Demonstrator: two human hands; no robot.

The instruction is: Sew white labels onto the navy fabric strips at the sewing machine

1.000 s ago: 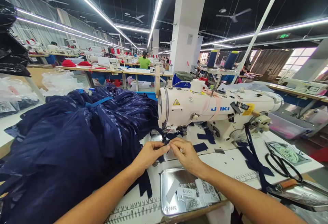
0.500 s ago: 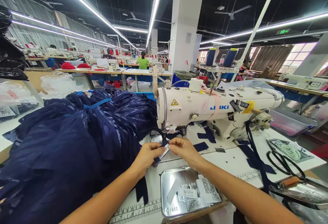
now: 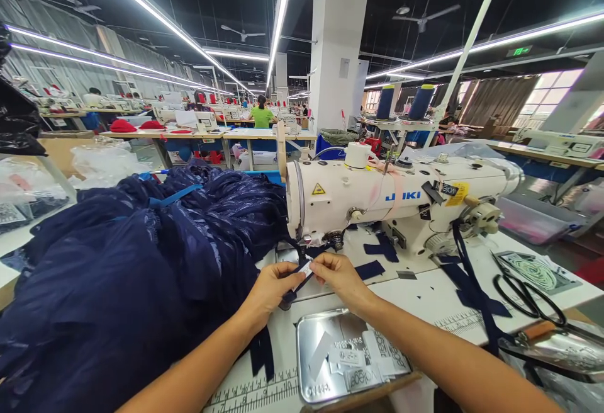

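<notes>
Pinching a small white printed label (image 3: 303, 272) on a narrow navy-blue fabric strip (image 3: 291, 296) with the bare left hand (image 3: 268, 288); pinching its upper right end with the bare right hand (image 3: 340, 277). Located just in front of the white metal sewing machine (image 3: 356, 196), beyond a shiny rectangular metal tray (image 3: 307, 340) of loose white labels (image 3: 362, 376), beside a large heap of navy-blue fabric (image 3: 108, 287).

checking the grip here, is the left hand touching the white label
Touching. The head view shows the left hand with its thumb against the lower part of the white label.
</notes>
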